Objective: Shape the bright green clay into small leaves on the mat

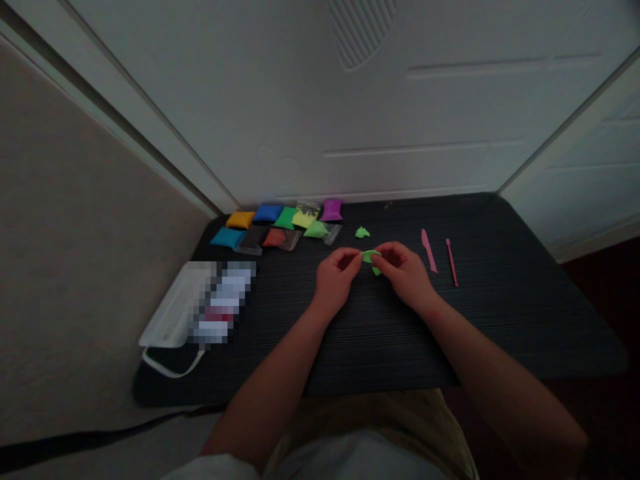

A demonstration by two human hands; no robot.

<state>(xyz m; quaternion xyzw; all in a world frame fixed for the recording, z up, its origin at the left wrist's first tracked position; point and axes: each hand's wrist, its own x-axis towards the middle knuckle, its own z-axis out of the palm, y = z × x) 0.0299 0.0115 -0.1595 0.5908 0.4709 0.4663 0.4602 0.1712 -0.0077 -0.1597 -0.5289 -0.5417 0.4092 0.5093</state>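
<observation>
Between my two hands, over the middle of the dark table, a piece of light green modelling clay (371,256) is stretched out flat. My left hand (336,277) pinches its left end with thumb and fingertips. On its right end, the thumb and fingers of my right hand (406,272) are closed, and a bit of the clay hangs below them. Just beyond my hands lies a smaller green clay lump (363,232). To the right of my right hand rest a pink plastic knife (429,251) and a thin pink modelling stick (451,263).
Several clay packets, among them a blue packet (269,213), a purple packet (331,209) and an opened light green packet (317,230), lie at the back left of the black table (525,320). A white face mask (175,307) lies at the left edge beside a pixelated item (225,303).
</observation>
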